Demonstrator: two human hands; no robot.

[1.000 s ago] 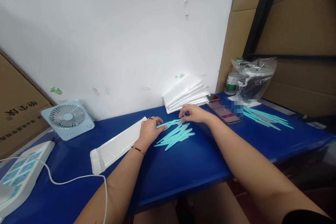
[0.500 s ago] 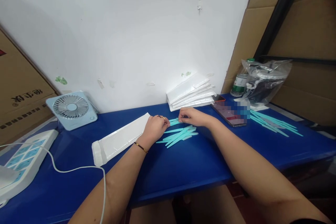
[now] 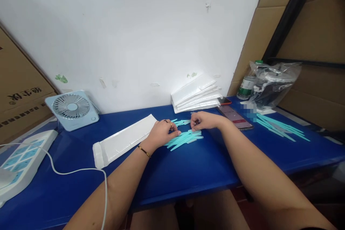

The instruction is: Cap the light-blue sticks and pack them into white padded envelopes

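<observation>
A loose pile of thin turquoise strips [image 3: 185,138] lies in the middle of the blue table [image 3: 188,172]. My left hand [image 3: 161,133], with a ring and a thin bracelet, rests curled on the pile's left end, fingers pressed on the strips. My right hand [image 3: 202,121] sits at the pile's far right edge with its fingers curled onto the strips. A few more strips [image 3: 182,122] lie just behind, between the hands. A long white pouch [image 3: 122,141] lies flat to the left of my left hand.
A stack of white pouches [image 3: 196,94] leans on the wall behind. A phone [image 3: 235,116], more turquoise strips [image 3: 280,127], a bottle [image 3: 245,87] and a clear bag [image 3: 273,84] are at right. A small fan [image 3: 72,109], a white power strip [image 3: 23,161] and cable [image 3: 67,171] are at left.
Both hands have drawn closer together over the pile, and the strips now lie bunched tighter. The view has shifted slightly.
</observation>
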